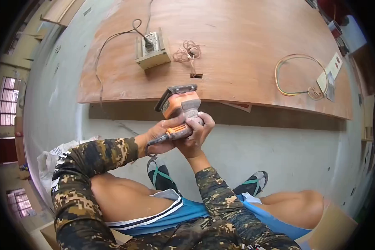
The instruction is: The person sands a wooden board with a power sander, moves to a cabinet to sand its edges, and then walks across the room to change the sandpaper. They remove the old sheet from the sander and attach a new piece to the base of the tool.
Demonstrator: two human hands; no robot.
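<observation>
Both of my hands hold an orange and grey electric sander in front of the board's near edge. Its dark flat pad is tilted up and away from me. My left hand is closed around the rear of the body, by the black power cord. From the other side, my right hand wraps its fingers over the grey dusty housing. The sander is held in the air, apart from the wooden board.
On the board lie a socket box with a black plug in it, a bundle of thin wire by a small cutout, a loop of coloured wires and a pale switch plate. A whitish plastic sack rests at left.
</observation>
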